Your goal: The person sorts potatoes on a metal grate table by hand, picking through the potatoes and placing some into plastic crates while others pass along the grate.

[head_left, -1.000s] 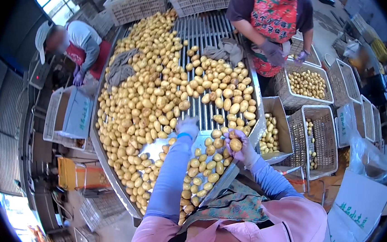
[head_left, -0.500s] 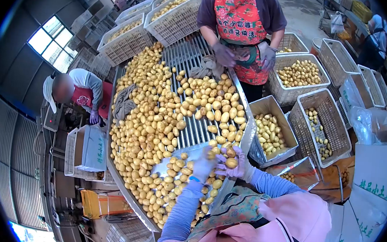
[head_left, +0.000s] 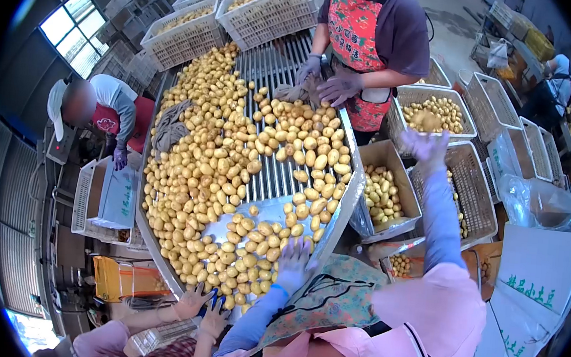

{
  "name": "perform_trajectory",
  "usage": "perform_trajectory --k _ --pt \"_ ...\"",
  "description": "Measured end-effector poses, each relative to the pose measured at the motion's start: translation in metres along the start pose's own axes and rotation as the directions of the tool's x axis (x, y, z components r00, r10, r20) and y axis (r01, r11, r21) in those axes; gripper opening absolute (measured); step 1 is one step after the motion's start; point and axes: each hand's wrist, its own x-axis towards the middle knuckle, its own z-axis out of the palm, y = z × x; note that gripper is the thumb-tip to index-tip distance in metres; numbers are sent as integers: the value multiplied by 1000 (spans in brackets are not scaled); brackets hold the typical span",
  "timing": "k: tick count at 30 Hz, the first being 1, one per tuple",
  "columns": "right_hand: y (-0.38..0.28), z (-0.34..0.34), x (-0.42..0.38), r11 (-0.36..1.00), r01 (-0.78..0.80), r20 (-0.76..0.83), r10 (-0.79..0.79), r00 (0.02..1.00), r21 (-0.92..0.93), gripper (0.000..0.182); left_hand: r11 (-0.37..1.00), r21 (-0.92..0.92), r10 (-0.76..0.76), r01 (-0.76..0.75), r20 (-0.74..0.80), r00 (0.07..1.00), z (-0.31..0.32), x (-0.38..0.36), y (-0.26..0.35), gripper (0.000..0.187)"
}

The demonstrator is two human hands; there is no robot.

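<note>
Small yellow potatoes lie spread over a metal sorting table with a slatted section. My left hand, gloved, rests at the near right edge of the table against the potatoes, its fingers spread. Out to the right, my right hand is raised over the crates with its fingers apart. Blurred potatoes are in the air just beyond its fingertips, in front of a white crate of potatoes. A cardboard-lined box holding potatoes stands beside the table.
A co-worker in a red apron touches a grey cloth across the table. Another person leans at the left. A third person's hands are at the near edge, beside my left arm. Flattened white cartons stand at the right.
My hands were together over the table; my right hand has swung out over the crates and opened. My left hand has moved down. Another person's hands have appeared at the near edge.
</note>
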Motion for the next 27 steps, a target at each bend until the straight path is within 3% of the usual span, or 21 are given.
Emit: perform_trajectory --k 1,2,3,4,5,6,7,8,9,10,13,15,17,18,19,20,21,22,23,26,27 --pt "-11 7 11 993 105 -2 -106 994 -44 101 999 -41 19 -19 13 1000 5 -39 -16 72" --pt "-10 15 1 956 151 49 -143 989 -253 92 996 -83 34 -33 9 999 6 -71 -36 70" --pt "0 0 13 733 302 190 -235 953 -609 78 1000 17 -24 23 108 994 -2 -98 -53 70" --pt "21 -26 27 357 430 361 -247 899 -829 65 991 108 -101 80 206 973 -5 -126 -69 70" --pt "54 -63 34 271 444 435 -98 895 -854 55 961 162 -243 222 125 962 -9 -144 -85 71" --pt "88 -93 22 187 465 483 63 874 -865 46 907 209 -382 365 45 923 -12 -155 -96 72" --pt "128 -67 -50 -39 724 715 123 688 -689 40 831 236 -502 503 -68 862 4 -156 -105 74" --pt "161 -74 -78 -507 790 742 369 559 -344 58 733 259 -604 629 -178 777 21 -151 -114 75" --pt "198 -82 -114 -603 778 680 496 539 -177 73 647 228 -689 728 -234 686 25 -132 -108 77" --pt "236 -78 -145 -644 738 383 641 665 -203 81 555 199 -756 808 -286 589 30 -108 -95 79" --pt "310 -104 -189 -423 871 346 801 488 -250 82 622 21 -673 783 -497 548 67 -78 -65 79" --pt "319 -112 -185 -227 972 407 884 229 -54 73 900 -11 -435 436 -76 897 15 -79 -26 80" --pt "307 -97 -147 -74 986 366 922 124 -147 62 888 33 -458 458 -21 889 -18 -114 -40 79" --pt "301 -104 -119 -168 985 445 880 165 -34 55 880 75 -472 469 37 881 -27 -138 -52 79" --pt "284 -80 -104 -150 950 455 850 266 -275 54 875 69 -482 479 39 875 -24 -164 -72 79" --pt "268 -57 -93 -437 898 374 824 426 -61 50 826 50 -558 561 -64 828 -12 -190 -97 77" --pt "254 -58 -79 -469 879 655 637 406 -89 53 772 22 -624 635 -165 764 -4 -204 -110 75" --pt "253 -82 -39 -601 799 762 505 405 -26 61 766 15 -632 643 -165 757 -2 -198 -111 75" --pt "250 -61 -35 -812 573 552 430 714 -110 69 683 86 -702 726 -198 684 1 -181 -112 74" --pt "283 -39 -38 -894 413 418 312 853 -174 72 317 6 -938 948 -146 314 -15 -81 -119 75" --pt "301 -47 -30 -853 475 444 347 826 -217 73 387 94 -862 917 -317 396 15 -59 -131 75"
